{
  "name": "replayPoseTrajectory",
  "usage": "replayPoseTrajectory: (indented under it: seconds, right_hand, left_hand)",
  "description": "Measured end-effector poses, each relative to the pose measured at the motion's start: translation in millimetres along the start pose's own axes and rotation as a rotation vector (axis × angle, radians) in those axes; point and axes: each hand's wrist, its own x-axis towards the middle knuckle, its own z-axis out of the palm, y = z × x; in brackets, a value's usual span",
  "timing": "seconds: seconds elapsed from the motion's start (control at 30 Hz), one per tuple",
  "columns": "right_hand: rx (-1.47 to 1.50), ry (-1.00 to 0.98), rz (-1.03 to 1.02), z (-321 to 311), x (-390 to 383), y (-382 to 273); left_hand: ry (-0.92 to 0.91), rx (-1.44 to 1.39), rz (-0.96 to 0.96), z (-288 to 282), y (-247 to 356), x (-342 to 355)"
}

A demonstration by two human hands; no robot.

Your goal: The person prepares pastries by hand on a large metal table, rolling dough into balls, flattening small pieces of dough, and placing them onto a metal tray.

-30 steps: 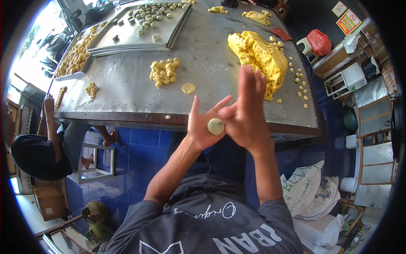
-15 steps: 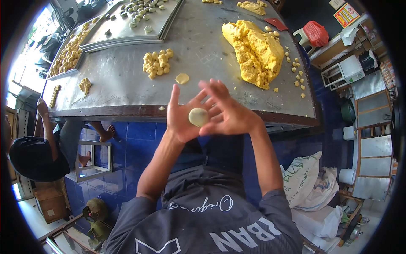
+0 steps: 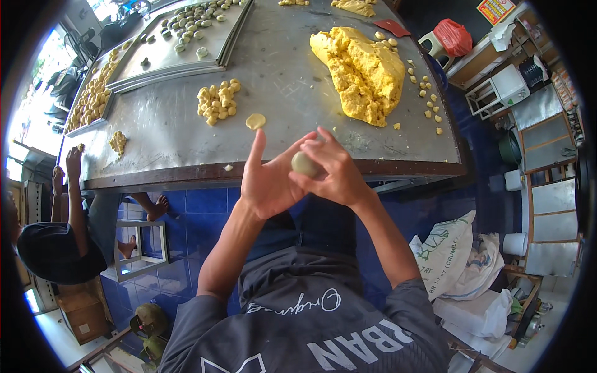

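Observation:
A pale greenish dough ball (image 3: 305,164) is held between the fingertips and thumb of my right hand (image 3: 337,177), just off the table's front edge. Beside it my left hand (image 3: 272,188) is open, palm up, thumb spread; its fingertips are partly hidden behind the ball and my right hand. On the metal table (image 3: 280,102) beyond my hands lies a flat yellow dough disc (image 3: 255,121). A cluster of small yellow dough pieces (image 3: 217,102) sits left of the disc. Farther right rests a big torn mass of yellow dough (image 3: 370,78).
Far left are a metal tray (image 3: 180,64) of greenish balls and another with yellow balls (image 3: 92,107). A red flat piece (image 3: 392,28) and loose dough bits (image 3: 429,104) lie far right. At left, another person (image 3: 59,252) works at the table. White sacks (image 3: 448,255) stand right.
My right hand has closed its fingers on the dough ball and lifted it off my left palm. The view has shifted slightly. The other person's hands have moved at the table edge.

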Motion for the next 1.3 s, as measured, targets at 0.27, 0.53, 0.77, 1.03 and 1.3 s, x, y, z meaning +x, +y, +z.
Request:
replayPoseTrajectory:
  seconds: [0.27,0.53,0.77,1.03,1.3]
  right_hand:
    - [0.189,-0.033,0.056,-5,6,-2]
    - [0.271,-0.035,0.012,0,6,4]
    - [0.210,-0.023,0.044,6,1,11]
    - [0.392,-0.215,0.122,4,1,9]
    - [0.387,-0.240,0.129,7,-2,14]
  left_hand:
    - [0.367,0.922,0.051,-11,1,-9]
    - [0.341,0.889,0.027,-9,1,-11]
    - [0.366,0.847,0.073,-6,-4,-9]
    - [0.324,1.025,-0.112,-15,13,-15]
    - [0.368,0.997,-0.122,-15,12,-13]
